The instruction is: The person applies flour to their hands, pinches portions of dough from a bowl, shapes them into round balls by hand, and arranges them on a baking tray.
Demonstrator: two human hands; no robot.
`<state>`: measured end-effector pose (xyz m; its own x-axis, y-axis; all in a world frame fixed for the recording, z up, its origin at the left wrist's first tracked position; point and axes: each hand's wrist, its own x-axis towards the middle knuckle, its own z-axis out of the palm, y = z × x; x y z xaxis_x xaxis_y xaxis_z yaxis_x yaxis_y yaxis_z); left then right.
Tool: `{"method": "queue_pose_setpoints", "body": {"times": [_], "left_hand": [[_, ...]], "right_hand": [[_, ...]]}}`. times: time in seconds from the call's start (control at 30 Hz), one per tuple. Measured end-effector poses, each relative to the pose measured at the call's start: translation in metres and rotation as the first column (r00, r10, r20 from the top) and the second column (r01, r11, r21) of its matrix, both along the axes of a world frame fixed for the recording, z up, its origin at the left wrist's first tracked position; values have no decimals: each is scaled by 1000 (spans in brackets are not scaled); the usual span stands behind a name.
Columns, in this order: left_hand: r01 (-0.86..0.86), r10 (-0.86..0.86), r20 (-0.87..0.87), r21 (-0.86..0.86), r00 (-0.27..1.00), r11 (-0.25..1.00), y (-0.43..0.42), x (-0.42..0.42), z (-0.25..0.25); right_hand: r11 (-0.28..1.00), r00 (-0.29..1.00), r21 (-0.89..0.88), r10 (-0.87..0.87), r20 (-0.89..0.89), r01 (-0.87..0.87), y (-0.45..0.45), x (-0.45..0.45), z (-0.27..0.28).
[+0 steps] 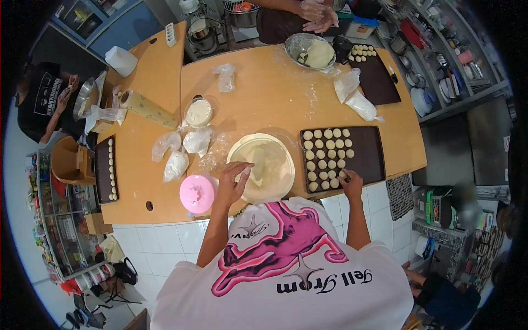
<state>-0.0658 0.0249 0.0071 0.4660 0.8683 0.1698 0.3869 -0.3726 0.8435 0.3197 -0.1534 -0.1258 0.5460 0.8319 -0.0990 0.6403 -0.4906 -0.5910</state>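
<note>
My right hand (351,183) is at the front of a dark baking tray (367,157), its fingertips closed on a small pale dough ball (342,174). Rows of similar dough balls (328,133) cover the left part of that tray. Over the left rim of a cream-coloured bowl (288,179) hangs my left hand (234,180), thumb and fingers apart with nothing visible in them. Pale dough (257,159) or floury residue lies inside the bowl. Beside my left wrist is a pink lid (197,194).
Bags of white powder (176,166) and a small tub (199,113) stand left of the bowl. A plastic-wrap roll (148,109) lies farther left. Across the table, another person's hands (320,16) are above a metal bowl of dough (294,44). Another person (41,104) stands at left.
</note>
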Motion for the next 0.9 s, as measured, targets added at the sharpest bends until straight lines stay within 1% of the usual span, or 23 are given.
{"method": "queue_pose_setpoints", "body": {"times": [0.03,0.13,0.23,0.33,0.43,0.53,0.63,0.73,0.83,0.9], "left_hand": [[4,-4,-2,4,1000,1000,0,0,0],[-2,2,-18,-11,1000,1000,-1,0,1],[-13,13,-30,-7,999,1000,-2,-2,3],[-27,26,-18,-30,999,999,-4,-3,-2],[-12,11,-24,-28,1000,1000,-4,-3,-2],[-7,7,-11,-33,1000,999,-2,-1,-2],[11,-12,-30,-18,999,1000,0,1,2],[10,-11,-35,-19,999,1000,1,3,5],[15,-15,-32,-10,999,1000,3,2,2],[14,-14,-33,-8,999,1000,3,2,1]], "right_hand": [[1000,999,2,16,30,-16,0,-1,1],[999,1000,-33,6,-4,-6,0,0,6],[997,996,67,-41,-78,46,-4,-2,8],[993,995,70,-87,-51,90,-10,-8,14],[993,993,62,-107,46,104,-13,-18,19],[976,984,187,-136,116,113,-11,-26,20],[979,963,192,-118,243,71,-12,-18,-1],[994,994,4,-108,-5,108,-7,-9,-3],[994,989,-39,-97,110,102,-3,-8,-6],[998,991,14,-55,120,54,-2,-5,-7]]}}
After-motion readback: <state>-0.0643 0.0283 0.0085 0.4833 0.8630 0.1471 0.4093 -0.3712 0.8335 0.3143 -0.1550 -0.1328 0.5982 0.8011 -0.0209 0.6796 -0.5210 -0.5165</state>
